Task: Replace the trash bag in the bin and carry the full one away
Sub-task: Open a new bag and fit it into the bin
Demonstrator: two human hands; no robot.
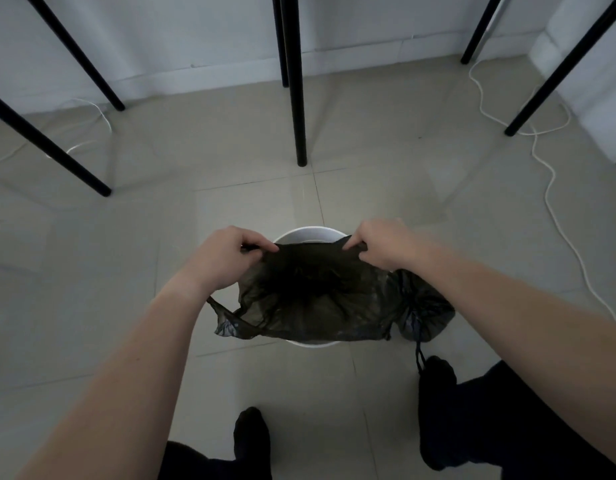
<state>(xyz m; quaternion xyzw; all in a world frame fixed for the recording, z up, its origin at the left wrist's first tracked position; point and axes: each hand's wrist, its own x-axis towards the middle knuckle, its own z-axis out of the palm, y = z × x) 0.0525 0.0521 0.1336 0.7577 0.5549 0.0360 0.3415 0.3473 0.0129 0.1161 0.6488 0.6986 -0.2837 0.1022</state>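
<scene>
In the lower centre of the frame the left hand (226, 252) and right hand (386, 245) pinch the new bag (313, 292) open over the white bin (308, 233), not yet fitted, while the tied full bag (426, 313) waits on the floor beside it, to the right.

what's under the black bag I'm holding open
The white bin sits under the new bag; only its far and near rim show. Its inside is covered.
</scene>
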